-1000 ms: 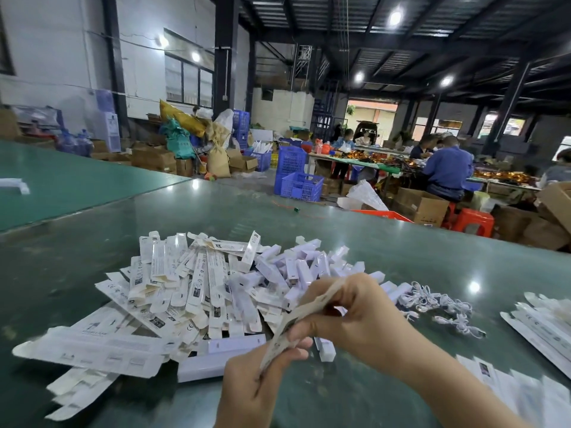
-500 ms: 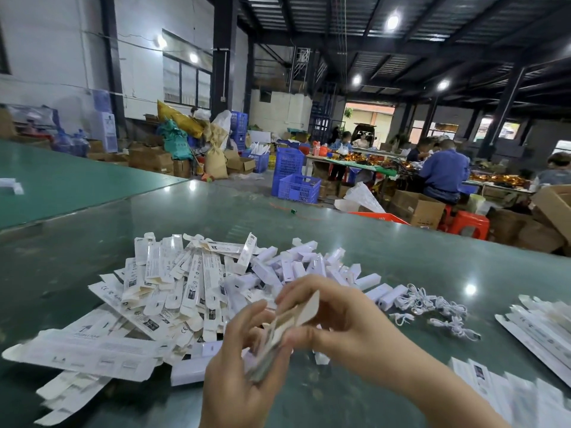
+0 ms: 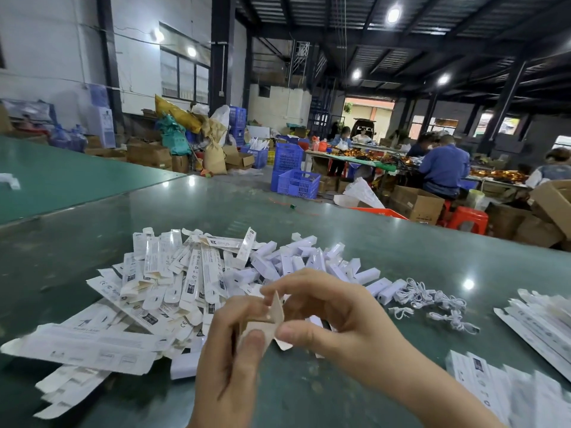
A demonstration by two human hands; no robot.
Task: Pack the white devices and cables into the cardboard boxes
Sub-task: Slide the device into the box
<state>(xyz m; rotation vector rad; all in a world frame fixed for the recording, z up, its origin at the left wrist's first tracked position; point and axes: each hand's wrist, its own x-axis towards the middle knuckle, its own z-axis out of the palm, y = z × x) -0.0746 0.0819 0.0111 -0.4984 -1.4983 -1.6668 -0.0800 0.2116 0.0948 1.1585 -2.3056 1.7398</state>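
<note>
Room: a big workshop with dark roof beams, blue crates [image 3: 292, 171] and seated workers at far tables; the work surface is a glossy green table [image 3: 386, 242].
Box in hand: one small cardboard box [image 3: 265, 322], seen end-on with its flap standing up, is held just above the table's near edge, between both hands.
Left hand: the left hand [image 3: 228, 359] grips the box from below, thumb curled onto its front face.
Right hand: the right hand [image 3: 333, 316] pinches the box end, thumb and fingers curled round the flap (whether anything sits inside the box cannot be told).
Flat boxes: a heap of unfolded cardboard boxes [image 3: 160, 291] lies left of the hands, with more flat boxes [image 3: 537, 325] at the right edge.
Devices: the white devices [image 3: 296, 264] are piled just beyond the hands, touching the box heap.
Cables: the bundled cables [image 3: 432, 301] lie right of the devices.
Progress: early, I judge; no finished, closed box is clearly visible, and most devices, cables and boxes remain loose.
Step in hand: probably opening or forming this box before filling.
</note>
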